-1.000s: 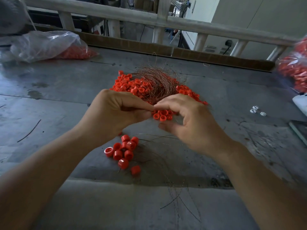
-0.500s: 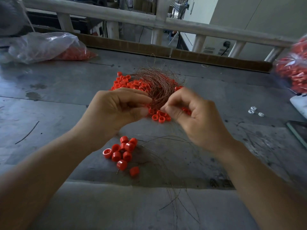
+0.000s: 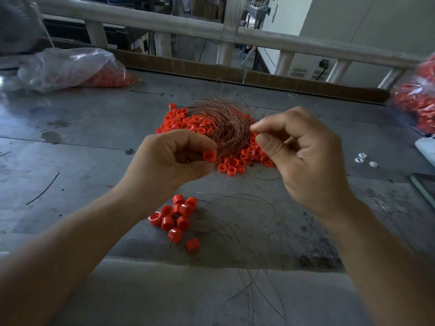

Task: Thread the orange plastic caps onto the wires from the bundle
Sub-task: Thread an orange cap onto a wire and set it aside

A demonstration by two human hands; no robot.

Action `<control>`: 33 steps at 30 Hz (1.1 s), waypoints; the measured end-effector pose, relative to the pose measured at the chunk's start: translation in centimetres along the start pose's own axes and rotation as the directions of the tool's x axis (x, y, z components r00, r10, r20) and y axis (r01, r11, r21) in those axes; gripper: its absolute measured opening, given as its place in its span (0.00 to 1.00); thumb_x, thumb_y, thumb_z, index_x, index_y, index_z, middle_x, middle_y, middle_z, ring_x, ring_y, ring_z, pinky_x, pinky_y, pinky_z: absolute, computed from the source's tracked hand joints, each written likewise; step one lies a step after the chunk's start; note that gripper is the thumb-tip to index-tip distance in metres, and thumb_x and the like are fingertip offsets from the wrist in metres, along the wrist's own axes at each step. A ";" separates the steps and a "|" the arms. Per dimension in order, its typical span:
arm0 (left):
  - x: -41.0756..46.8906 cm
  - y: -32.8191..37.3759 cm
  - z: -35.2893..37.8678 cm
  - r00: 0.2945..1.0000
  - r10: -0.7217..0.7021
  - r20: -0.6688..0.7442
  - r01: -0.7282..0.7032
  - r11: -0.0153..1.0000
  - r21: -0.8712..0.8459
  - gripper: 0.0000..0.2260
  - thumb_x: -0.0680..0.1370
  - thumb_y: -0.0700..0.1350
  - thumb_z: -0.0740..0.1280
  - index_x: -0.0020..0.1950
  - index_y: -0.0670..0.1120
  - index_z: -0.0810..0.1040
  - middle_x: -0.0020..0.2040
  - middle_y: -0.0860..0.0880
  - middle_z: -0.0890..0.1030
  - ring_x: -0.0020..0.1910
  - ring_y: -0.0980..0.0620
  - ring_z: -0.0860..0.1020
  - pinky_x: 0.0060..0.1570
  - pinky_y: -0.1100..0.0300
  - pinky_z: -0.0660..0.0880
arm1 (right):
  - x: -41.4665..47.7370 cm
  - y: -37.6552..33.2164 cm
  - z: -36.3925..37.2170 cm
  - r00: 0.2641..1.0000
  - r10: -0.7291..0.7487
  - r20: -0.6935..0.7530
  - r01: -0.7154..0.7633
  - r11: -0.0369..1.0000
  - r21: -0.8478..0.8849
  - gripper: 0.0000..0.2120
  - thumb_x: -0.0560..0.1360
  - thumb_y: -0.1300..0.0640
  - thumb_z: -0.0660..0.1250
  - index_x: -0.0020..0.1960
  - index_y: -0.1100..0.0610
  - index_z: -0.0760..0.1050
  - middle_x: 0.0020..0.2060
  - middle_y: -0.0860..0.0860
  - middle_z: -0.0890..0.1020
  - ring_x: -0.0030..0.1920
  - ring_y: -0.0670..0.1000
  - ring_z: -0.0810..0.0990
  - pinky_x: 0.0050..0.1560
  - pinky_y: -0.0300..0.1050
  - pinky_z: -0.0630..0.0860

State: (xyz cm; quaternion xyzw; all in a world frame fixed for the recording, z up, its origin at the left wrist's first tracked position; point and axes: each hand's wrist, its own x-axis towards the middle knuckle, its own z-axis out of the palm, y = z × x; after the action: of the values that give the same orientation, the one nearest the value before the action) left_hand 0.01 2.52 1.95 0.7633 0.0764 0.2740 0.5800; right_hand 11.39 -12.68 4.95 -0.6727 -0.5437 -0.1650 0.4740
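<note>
My left hand (image 3: 174, 161) pinches one orange cap (image 3: 209, 156) between thumb and fingers, above the grey table. My right hand (image 3: 303, 158) is to its right, thumb and forefinger pinching a thin wire at about the edge of the wire bundle (image 3: 223, 121). That coppery bundle lies on a pile of loose orange caps (image 3: 186, 123) behind both hands. Nearer me, a small group of caps (image 3: 175, 217) sits with thin wires (image 3: 235, 208) trailing from them towards the front edge.
A clear bag of orange caps (image 3: 70, 69) lies at the back left, another bag (image 3: 416, 102) at the right edge. Small white pieces (image 3: 364, 158) and a dark flat object (image 3: 426, 184) are on the right. A loose wire (image 3: 44, 189) lies left. A railing (image 3: 211, 31) runs behind.
My hands have moved apart. The right hand drew back to the right and up with a wire, and the cap in my left hand's fingertips has come into view.
</note>
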 end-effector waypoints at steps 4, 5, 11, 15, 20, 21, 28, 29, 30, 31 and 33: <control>-0.1 0.2 0.1 1.000 0.001 0.014 -0.001 1.000 0.009 0.11 0.60 0.42 0.71 0.40 0.51 0.80 0.38 0.55 0.83 0.37 0.59 0.81 0.39 0.71 0.75 | -0.4 -0.2 0.4 0.995 0.034 0.089 -0.034 0.999 -0.006 0.04 0.72 0.63 0.66 0.44 0.56 0.77 0.36 0.50 0.77 0.37 0.43 0.74 0.39 0.28 0.67; -0.1 0.3 0.1 1.000 -0.004 0.013 0.004 1.000 -0.009 0.10 0.59 0.42 0.71 0.39 0.52 0.80 0.37 0.54 0.83 0.37 0.59 0.81 0.39 0.71 0.75 | -0.5 -0.2 0.4 0.994 0.035 0.106 -0.034 0.999 -0.016 0.03 0.72 0.63 0.66 0.43 0.58 0.78 0.36 0.49 0.77 0.37 0.42 0.74 0.39 0.27 0.66; -0.2 0.4 0.1 0.999 -0.004 0.042 0.006 0.998 -0.059 0.09 0.58 0.43 0.71 0.36 0.54 0.81 0.37 0.53 0.84 0.36 0.57 0.82 0.38 0.69 0.77 | -0.5 -0.3 0.5 0.985 0.059 0.164 -0.056 0.998 -0.023 0.04 0.72 0.64 0.64 0.42 0.59 0.77 0.35 0.47 0.76 0.37 0.43 0.74 0.38 0.28 0.67; -0.3 0.5 0.1 0.998 -0.003 0.056 0.005 1.000 -0.025 0.10 0.57 0.46 0.72 0.36 0.57 0.82 0.36 0.55 0.83 0.35 0.58 0.81 0.39 0.67 0.78 | -0.6 -0.4 0.6 0.981 0.090 0.174 -0.088 0.996 -0.016 0.04 0.72 0.63 0.63 0.42 0.57 0.75 0.35 0.45 0.75 0.35 0.40 0.72 0.37 0.28 0.66; -0.3 0.6 0.2 0.999 -0.021 0.049 0.023 0.998 -0.052 0.11 0.57 0.47 0.72 0.38 0.56 0.83 0.38 0.54 0.84 0.37 0.56 0.82 0.40 0.68 0.77 | -0.6 -0.7 0.8 0.974 0.109 0.196 -0.109 0.994 -0.011 0.04 0.72 0.60 0.64 0.40 0.54 0.73 0.33 0.43 0.75 0.34 0.41 0.72 0.36 0.30 0.68; -0.3 0.6 0.2 0.999 -0.023 0.047 0.027 0.997 -0.070 0.12 0.58 0.45 0.71 0.40 0.55 0.82 0.39 0.53 0.84 0.38 0.56 0.83 0.40 0.68 0.77 | -0.6 -0.7 0.8 0.974 0.110 0.196 -0.110 0.994 -0.014 0.04 0.73 0.59 0.64 0.39 0.54 0.73 0.33 0.43 0.75 0.34 0.41 0.72 0.35 0.30 0.68; -0.5 0.6 0.4 0.999 0.008 0.034 -0.005 0.996 -0.086 0.12 0.58 0.44 0.72 0.40 0.48 0.79 0.38 0.50 0.84 0.37 0.54 0.83 0.39 0.67 0.77 | -0.7 -0.9 1.0 0.976 0.127 0.177 -0.140 0.988 0.065 0.05 0.73 0.61 0.64 0.39 0.55 0.73 0.32 0.41 0.73 0.32 0.38 0.72 0.34 0.27 0.66; -0.6 0.7 0.5 0.999 0.016 0.029 -0.014 0.998 -0.066 0.11 0.58 0.44 0.72 0.40 0.48 0.79 0.38 0.49 0.84 0.37 0.54 0.82 0.39 0.67 0.78 | -0.8 -1.0 1.1 0.976 0.130 0.175 -0.148 0.984 0.096 0.05 0.73 0.61 0.64 0.39 0.54 0.73 0.32 0.41 0.73 0.32 0.38 0.72 0.33 0.27 0.66; -0.6 0.7 0.5 0.999 0.024 0.028 -0.023 0.999 -0.047 0.11 0.59 0.44 0.72 0.40 0.49 0.79 0.39 0.49 0.83 0.37 0.53 0.82 0.39 0.66 0.78 | -0.8 -1.1 1.2 0.975 0.132 0.176 -0.156 0.980 0.126 0.06 0.73 0.62 0.64 0.39 0.54 0.72 0.32 0.41 0.73 0.32 0.38 0.72 0.33 0.26 0.66; -0.6 0.7 0.6 0.999 0.033 0.028 -0.032 0.999 -0.035 0.11 0.59 0.44 0.72 0.40 0.49 0.79 0.39 0.49 0.83 0.37 0.53 0.82 0.40 0.66 0.78 | -0.9 -1.2 1.4 0.974 0.136 0.183 -0.165 0.975 0.151 0.06 0.73 0.62 0.64 0.39 0.54 0.72 0.32 0.41 0.73 0.32 0.38 0.73 0.33 0.26 0.66; -0.7 0.9 0.7 0.998 0.052 0.025 -0.051 0.998 -0.021 0.10 0.59 0.44 0.72 0.40 0.49 0.79 0.39 0.51 0.83 0.37 0.55 0.82 0.39 0.67 0.78 | -1.1 -1.4 1.7 0.967 0.143 0.213 -0.181 0.968 0.172 0.05 0.73 0.61 0.64 0.39 0.54 0.73 0.32 0.41 0.73 0.33 0.38 0.73 0.34 0.27 0.66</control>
State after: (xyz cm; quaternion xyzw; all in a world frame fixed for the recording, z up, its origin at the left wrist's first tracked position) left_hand -0.39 1.37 2.41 0.7624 0.0466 0.2801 0.5814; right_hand 9.27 -12.04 3.91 -0.6799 -0.5444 -0.0051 0.4912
